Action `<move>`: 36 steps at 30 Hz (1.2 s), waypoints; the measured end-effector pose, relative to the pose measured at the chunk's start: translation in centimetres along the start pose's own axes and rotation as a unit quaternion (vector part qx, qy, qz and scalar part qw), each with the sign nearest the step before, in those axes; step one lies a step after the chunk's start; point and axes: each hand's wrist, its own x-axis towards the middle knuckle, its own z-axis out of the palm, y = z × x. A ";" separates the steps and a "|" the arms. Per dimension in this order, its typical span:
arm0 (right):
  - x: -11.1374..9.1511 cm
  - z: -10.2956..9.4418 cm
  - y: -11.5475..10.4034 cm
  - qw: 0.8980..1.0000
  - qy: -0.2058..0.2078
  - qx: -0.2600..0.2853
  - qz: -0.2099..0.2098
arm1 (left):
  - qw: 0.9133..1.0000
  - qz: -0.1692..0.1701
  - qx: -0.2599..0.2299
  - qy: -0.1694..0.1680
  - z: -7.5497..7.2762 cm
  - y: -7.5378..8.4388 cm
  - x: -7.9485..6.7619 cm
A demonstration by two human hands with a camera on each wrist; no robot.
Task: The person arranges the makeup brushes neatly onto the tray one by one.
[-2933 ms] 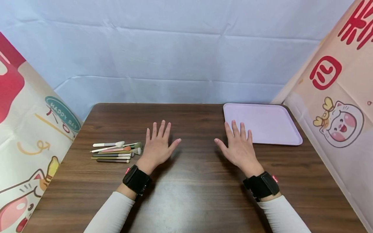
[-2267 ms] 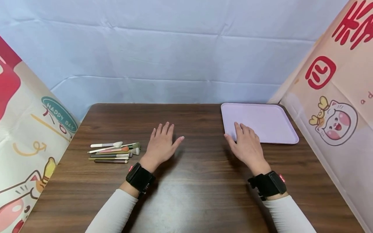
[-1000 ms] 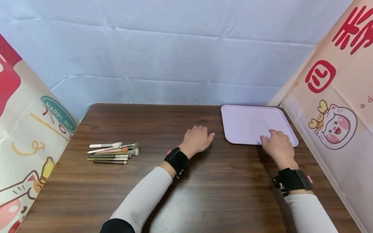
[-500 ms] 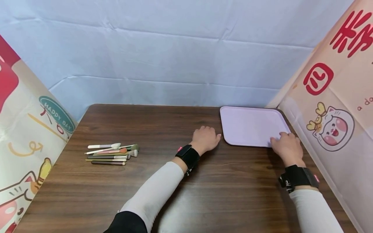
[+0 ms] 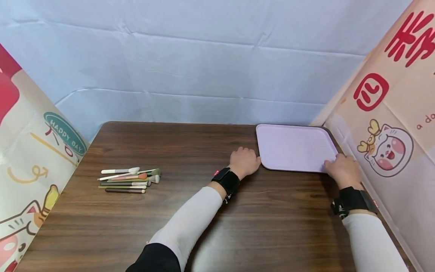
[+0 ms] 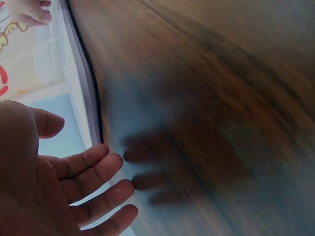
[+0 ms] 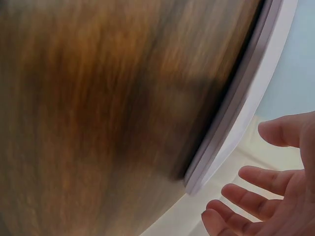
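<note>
A pale lilac rectangular tray lies flat at the back right of the table. My left hand is at its left front corner, the thumb close to the rim. In the left wrist view the left fingers are loosely bent, with a gap to the thumb. My right hand is at the tray's right front corner, its thumb over or near the edge. The right wrist view has the right fingers slightly bent beside the tray rim. Whether either hand touches the tray, I cannot tell.
Several makeup brushes lie in a loose bunch on the left of the brown wooden table. A pale blue cloth hangs behind the table. Printed sheets stand along both sides, the right sheet close to my right hand.
From over the table's middle, both hands have moved right, the left to the tray's left corner, the right to its right corner. Tray and brushes lie as before; the view has shifted slightly.
</note>
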 end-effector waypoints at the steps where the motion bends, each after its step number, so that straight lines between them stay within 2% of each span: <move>1: 0.1 -0.1 0.2 1.000 0.000 -0.001 -0.002 | 1.000 0.000 -0.001 0.000 0.1 0.1 0.1; 6: 0.6 -0.1 1.1 1.000 0.001 0.003 -0.005 | 1.000 -0.001 -0.002 0.001 0.1 0.7 0.6; 16: 1.4 0.1 2.2 0.999 -0.020 0.002 0.027 | 1.000 -0.009 0.005 -0.004 0.1 1.8 1.4; 22: 2.2 0.1 2.6 0.999 -0.022 0.005 0.029 | 1.000 -0.015 0.009 -0.008 0.5 2.6 1.9; 25: 2.5 0.1 2.7 0.999 -0.020 0.010 0.030 | 1.000 -0.012 0.013 -0.002 0.6 2.9 2.0; 32: 2.9 0.3 2.8 0.997 -0.027 0.015 0.066 | 1.000 -0.001 0.016 0.000 0.7 3.0 2.2; 36: 3.0 0.4 3.1 0.998 -0.020 0.003 0.056 | 1.000 0.001 0.021 -0.005 0.8 3.2 2.2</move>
